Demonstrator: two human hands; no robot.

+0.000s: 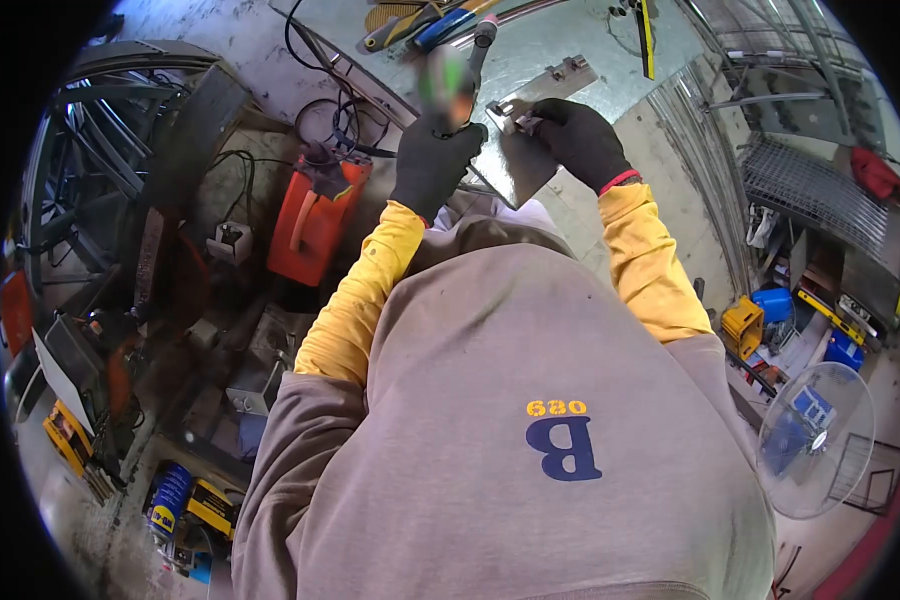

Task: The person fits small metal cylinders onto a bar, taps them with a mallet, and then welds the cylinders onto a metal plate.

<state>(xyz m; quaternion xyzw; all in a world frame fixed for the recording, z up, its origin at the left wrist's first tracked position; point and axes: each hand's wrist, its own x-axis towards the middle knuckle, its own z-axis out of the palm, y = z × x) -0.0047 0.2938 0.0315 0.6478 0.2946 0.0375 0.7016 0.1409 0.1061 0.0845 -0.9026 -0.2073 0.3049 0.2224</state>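
My left hand, in a dark glove, is closed around a blurred green tool with dark parts; its exact kind I cannot make out. A dark stem with a pinkish tip rises beside it. My right hand, in a dark glove with a red cuff, pinches a small shiny metal fitting. That fitting sits at the near end of a flat metal strip, which carries another bracket-like piece at its far end. Both lie over the metal tabletop, close to its near edge.
Hand tools with blue and yellow handles lie at the table's far side, and a yellow-black ruler-like strip at the right. A red case and black cables are at left. Long metal bars and a clear fan-like disc stand right.
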